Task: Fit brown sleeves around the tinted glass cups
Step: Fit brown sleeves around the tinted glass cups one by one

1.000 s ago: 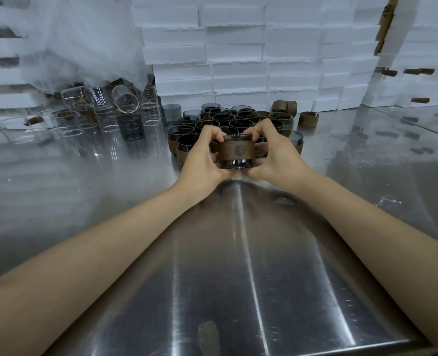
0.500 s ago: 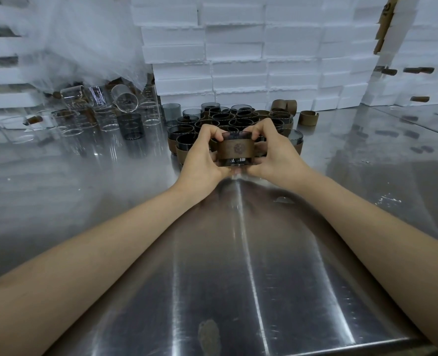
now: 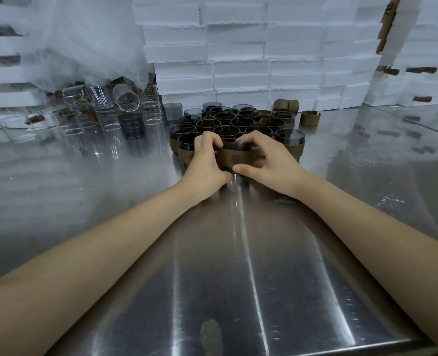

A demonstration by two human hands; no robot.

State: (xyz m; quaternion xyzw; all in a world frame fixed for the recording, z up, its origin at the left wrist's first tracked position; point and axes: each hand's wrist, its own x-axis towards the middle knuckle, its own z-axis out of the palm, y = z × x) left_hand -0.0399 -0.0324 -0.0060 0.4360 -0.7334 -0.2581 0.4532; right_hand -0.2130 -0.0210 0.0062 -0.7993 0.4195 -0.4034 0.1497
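A cup (image 3: 228, 144) with a sleeve (image 3: 234, 158) around it is sitting, seemingly down on the table (image 3: 315, 253), just in front of a cluster of cups (image 3: 241, 122), with the left hand (image 3: 206, 160) gripping its left side and the right hand (image 3: 269, 160) its right. Left of the cluster, glasses (image 3: 97, 116) are standing and lying in a loose group, while loose sleeves (image 3: 310, 117) are lying behind it to the right. Stacked boxes (image 3: 238, 47) are rising behind everything at the table's far edge.
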